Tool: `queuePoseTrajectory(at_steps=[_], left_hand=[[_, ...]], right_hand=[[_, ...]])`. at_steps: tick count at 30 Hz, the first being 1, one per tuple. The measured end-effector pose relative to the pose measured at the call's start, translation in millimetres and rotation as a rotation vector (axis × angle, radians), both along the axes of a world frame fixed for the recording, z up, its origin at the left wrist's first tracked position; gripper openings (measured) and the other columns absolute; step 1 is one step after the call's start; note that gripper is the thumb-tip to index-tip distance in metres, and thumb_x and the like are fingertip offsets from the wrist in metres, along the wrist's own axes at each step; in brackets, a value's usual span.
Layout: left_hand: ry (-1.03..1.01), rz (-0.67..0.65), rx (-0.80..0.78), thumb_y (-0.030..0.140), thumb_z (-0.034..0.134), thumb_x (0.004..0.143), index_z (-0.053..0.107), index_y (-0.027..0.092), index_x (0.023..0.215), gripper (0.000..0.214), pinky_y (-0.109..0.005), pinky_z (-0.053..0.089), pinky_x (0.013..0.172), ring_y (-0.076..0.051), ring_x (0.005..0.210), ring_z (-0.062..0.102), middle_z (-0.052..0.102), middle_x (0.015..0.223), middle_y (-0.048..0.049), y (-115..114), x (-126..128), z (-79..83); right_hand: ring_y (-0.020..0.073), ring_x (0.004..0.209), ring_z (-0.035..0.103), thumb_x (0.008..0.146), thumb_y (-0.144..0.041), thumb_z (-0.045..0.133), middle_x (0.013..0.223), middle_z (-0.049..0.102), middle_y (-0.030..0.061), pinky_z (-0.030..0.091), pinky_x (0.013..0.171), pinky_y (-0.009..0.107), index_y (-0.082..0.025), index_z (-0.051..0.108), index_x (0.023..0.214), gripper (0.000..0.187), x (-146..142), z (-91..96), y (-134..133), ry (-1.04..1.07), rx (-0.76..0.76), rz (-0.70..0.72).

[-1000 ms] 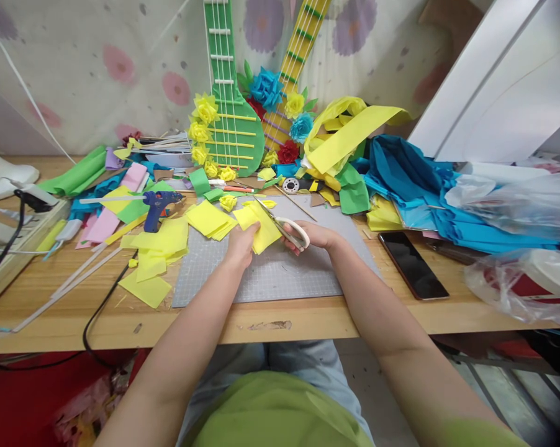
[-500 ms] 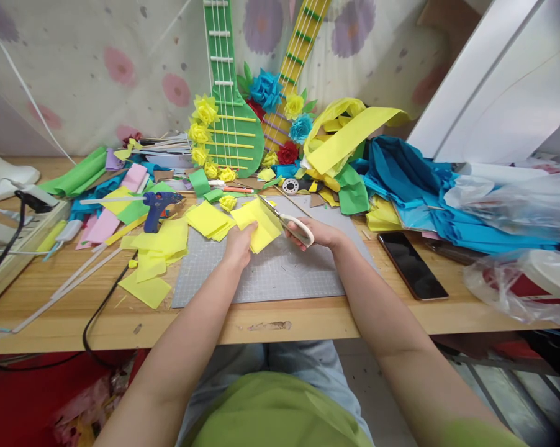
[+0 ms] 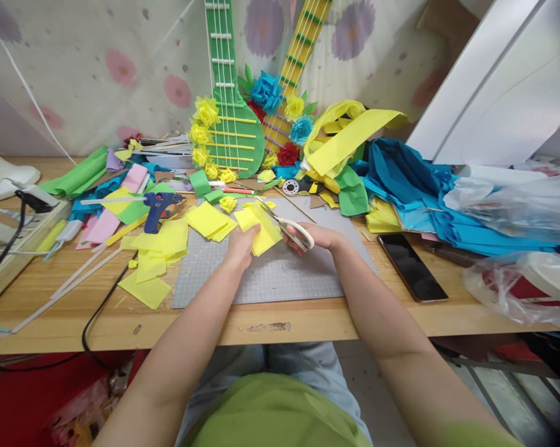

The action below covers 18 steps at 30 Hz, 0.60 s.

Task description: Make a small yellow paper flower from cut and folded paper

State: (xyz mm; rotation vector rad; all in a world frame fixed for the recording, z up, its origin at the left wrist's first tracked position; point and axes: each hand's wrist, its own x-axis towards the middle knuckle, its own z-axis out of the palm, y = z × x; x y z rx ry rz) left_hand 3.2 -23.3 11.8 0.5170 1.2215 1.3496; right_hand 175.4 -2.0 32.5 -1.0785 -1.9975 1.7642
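My left hand [image 3: 241, 246] is closed on a small stack of yellow paper [image 3: 264, 237] above the grey cutting mat [image 3: 284, 282]. White-handled scissors [image 3: 300, 233] are gripped in my right hand [image 3: 315, 237], their blades pointing up and left across the paper's upper right edge. Just left of my left hand lies another stack of yellow paper squares [image 3: 208, 220]. A small yellow paper flower [image 3: 228, 203] rests at the mat's back edge. More yellow sheets [image 3: 161, 245] are spread on the left of the table.
Behind the mat stand a green paper guitar [image 3: 237, 133] and a yellow one [image 3: 280, 118] with paper flowers. A blue glue gun [image 3: 156, 208] lies to the left. On the right are a phone [image 3: 411, 267], blue crepe paper [image 3: 401, 167] and a bagged tub [image 3: 536, 282].
The scissor blades have shifted left, further over the yellow paper, which has tilted slightly. Both hands stay in nearly the same place.
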Motion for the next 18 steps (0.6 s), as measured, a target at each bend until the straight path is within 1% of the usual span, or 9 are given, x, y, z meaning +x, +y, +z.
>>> queuePoseTrajectory(at_steps=[4,8,12,18], left_hand=[[0.015,-0.011,-0.017,0.007,0.058,0.069,0.062,0.012,0.084,0.016,-0.037,0.052,0.076,-0.018,0.074,0.066,0.068,0.091,-0.0104,-1.1,1.3,1.3],[0.002,-0.013,-0.033,0.007,0.059,0.068,0.062,0.012,0.086,0.019,-0.036,0.052,0.076,-0.019,0.075,0.066,0.068,0.092,-0.0104,-1.1,1.7,1.9],[0.021,-0.004,-0.040,0.006,0.058,0.068,0.062,0.012,0.086,0.019,-0.035,0.052,0.076,-0.018,0.074,0.066,0.069,0.089,-0.0100,-0.8,1.5,1.5],[0.037,-0.016,-0.025,0.007,0.058,0.068,0.063,0.013,0.088,0.022,-0.034,0.052,0.076,-0.018,0.074,0.066,0.069,0.089,-0.0091,-0.8,0.6,0.2]], right_hand=[[0.0070,0.041,0.043,0.067,-0.073,0.046,0.049,0.045,-0.0048,0.036,0.041,0.021,-0.018,0.042,0.072,0.056,-2.3,0.2,-0.5,-0.023,-0.009,-0.017],[0.0072,0.042,0.044,0.065,-0.074,0.046,0.049,0.045,-0.0050,0.036,0.042,0.021,-0.018,0.042,0.072,0.057,-1.9,-0.4,-0.7,-0.023,-0.013,-0.023],[0.0072,0.043,0.043,0.067,-0.072,0.047,0.048,0.044,-0.0050,0.036,0.042,0.021,-0.018,0.041,0.070,0.055,-3.3,-0.9,-1.6,-0.049,0.022,-0.019],[0.0071,0.044,0.044,0.065,-0.071,0.050,0.051,0.044,-0.0054,0.036,0.043,0.021,-0.019,0.039,0.070,0.054,-6.8,1.8,-3.7,-0.107,0.054,-0.055]])
